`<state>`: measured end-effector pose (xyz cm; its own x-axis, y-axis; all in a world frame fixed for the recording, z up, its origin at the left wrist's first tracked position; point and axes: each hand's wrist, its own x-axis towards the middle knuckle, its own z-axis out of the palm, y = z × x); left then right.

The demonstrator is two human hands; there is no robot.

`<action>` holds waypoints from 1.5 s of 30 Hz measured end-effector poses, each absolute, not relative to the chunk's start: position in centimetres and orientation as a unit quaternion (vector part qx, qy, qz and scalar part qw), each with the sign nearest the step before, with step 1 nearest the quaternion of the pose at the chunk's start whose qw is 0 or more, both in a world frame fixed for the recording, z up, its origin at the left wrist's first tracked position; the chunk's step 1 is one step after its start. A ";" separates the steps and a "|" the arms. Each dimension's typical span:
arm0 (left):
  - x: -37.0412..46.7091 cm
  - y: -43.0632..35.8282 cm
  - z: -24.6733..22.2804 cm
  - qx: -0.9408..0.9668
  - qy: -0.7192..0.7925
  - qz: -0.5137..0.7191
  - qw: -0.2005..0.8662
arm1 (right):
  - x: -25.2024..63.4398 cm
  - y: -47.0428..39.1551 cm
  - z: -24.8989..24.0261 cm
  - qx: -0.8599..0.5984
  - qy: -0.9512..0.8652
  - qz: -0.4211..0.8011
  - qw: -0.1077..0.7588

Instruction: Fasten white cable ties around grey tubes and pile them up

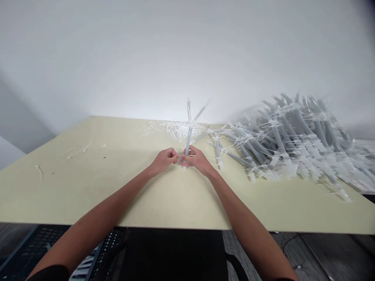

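A grey Y-shaped tube piece (189,136) stands nearly upright at the middle of the table, its two thin branches pointing up. Around its lower stem, my right hand (198,160) is closed, with thumb and fingers gripping it. My left hand (166,160) is just left of the stem, fingertips pinched together; whatever lies between them is too small to make out. Behind the tube lies a loose heap of white cable ties (178,130). More joined grey tubes (218,150) rest to the right of my right hand.
A large pile of grey tube assemblies with white ties (281,136) covers the right side of the table (181,207). Several loose ties (84,149) lie on the left. A white wall (175,58) stands behind; below the front edge are a dark crate (43,246) and black chair (175,253).
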<state>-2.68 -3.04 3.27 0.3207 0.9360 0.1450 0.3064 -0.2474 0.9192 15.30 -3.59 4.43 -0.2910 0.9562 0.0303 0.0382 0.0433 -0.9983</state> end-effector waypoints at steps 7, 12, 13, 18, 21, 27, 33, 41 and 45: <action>-2.6 -2.9 3.1 0.678 0.453 0.394 0.424 | 15.6 -3.4 4.3 -0.405 -0.585 0.566 0.416; -2.6 -2.9 3.0 0.647 0.446 0.421 0.453 | 16.1 -3.3 4.6 -0.380 -0.567 0.595 0.424; -2.6 -2.9 3.0 0.637 0.437 0.427 0.470 | 16.1 -3.4 4.7 -0.372 -0.562 0.608 0.420; -2.1 -3.1 3.1 0.609 0.358 0.402 0.582 | 16.2 -3.6 5.2 -0.347 -0.557 0.638 0.403; -1.9 -3.1 3.2 0.644 0.357 0.377 0.562 | 16.1 -3.7 5.2 -0.342 -0.568 0.637 0.393; -2.0 -3.9 3.7 0.751 0.441 0.362 0.334 | 15.6 -3.7 5.1 -0.383 -0.574 0.603 0.401; -1.8 -5.0 4.3 0.814 0.428 0.342 0.195 | 14.8 -3.6 4.5 -0.421 -0.568 0.557 0.437; -1.6 -4.6 3.7 0.713 0.487 0.383 0.328 | 14.7 -3.4 4.2 -0.418 -0.585 0.513 0.469; -1.0 -4.6 2.9 0.716 0.453 0.364 0.387 | 14.8 -3.1 4.1 -0.418 -0.601 0.478 0.486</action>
<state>-1.03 -4.62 2.95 0.3239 0.9306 0.1704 0.3677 -0.2898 0.8836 14.84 -3.06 4.11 -0.1790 0.9664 0.1844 0.0373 0.1939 -0.9803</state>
